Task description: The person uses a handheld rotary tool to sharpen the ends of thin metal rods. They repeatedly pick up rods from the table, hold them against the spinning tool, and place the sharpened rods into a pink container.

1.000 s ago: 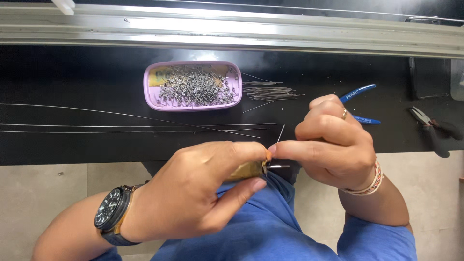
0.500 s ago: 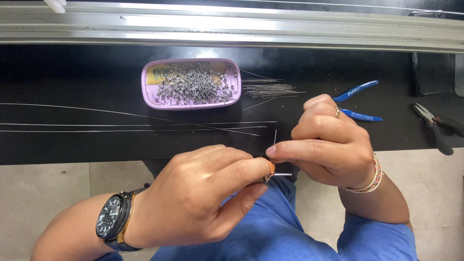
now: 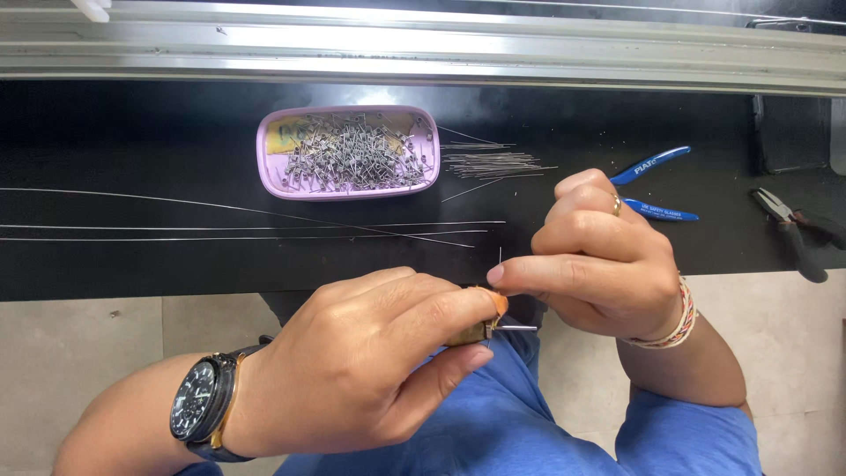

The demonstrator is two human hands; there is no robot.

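My left hand (image 3: 370, 353) grips a small brass-coloured tool (image 3: 471, 332) between thumb and fingers, just in front of the black table's edge. My right hand (image 3: 599, 251) pinches a short thin wire pin (image 3: 500, 257) that stands upright against the tool's tip. The two hands touch at the fingertips. A dark wristwatch (image 3: 204, 411) is on my left wrist, and a beaded bracelet (image 3: 680, 316) on my right. Blue-handled pliers (image 3: 656, 185) lie on the table behind my right hand, partly hidden by it.
A pink oval tray (image 3: 264, 163) holds several bent wire pieces. A bundle of short straight pins (image 3: 493, 163) lies to its right. Long thin wires (image 3: 247, 229) stretch across the black table (image 3: 132, 141). Black-handled pliers (image 3: 793, 225) lie far right. A metal rail (image 3: 423, 44) runs along the back.
My hands have stayed together at the table's edge. The right hand has shifted slightly and the wire pin now stands more upright at the tool's tip.
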